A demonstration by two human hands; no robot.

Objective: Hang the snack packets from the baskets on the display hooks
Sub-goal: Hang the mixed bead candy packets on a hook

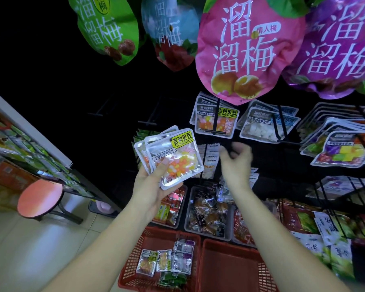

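My left hand (154,186) grips a small stack of clear snack packets (173,157) with a yellow label and orange, pink and white sweets inside. My right hand (236,163) hovers just right of the stack, blurred, fingers loosely curled and holding nothing. Above it, matching yellow-label packets (214,123) hang on a black display hook (216,114). Down on the floor, a red basket (135,270) holds several more small packets (167,262). A second red basket (230,268) beside it looks bare inside.
Big plum-snack bags (249,49) hang overhead. More packets hang on hooks at the right (268,125), (341,148). Grey bins of wrapped snacks (209,211) stand below. A pink stool (40,199) and a shelf (30,144) are at the left, on tiled floor.
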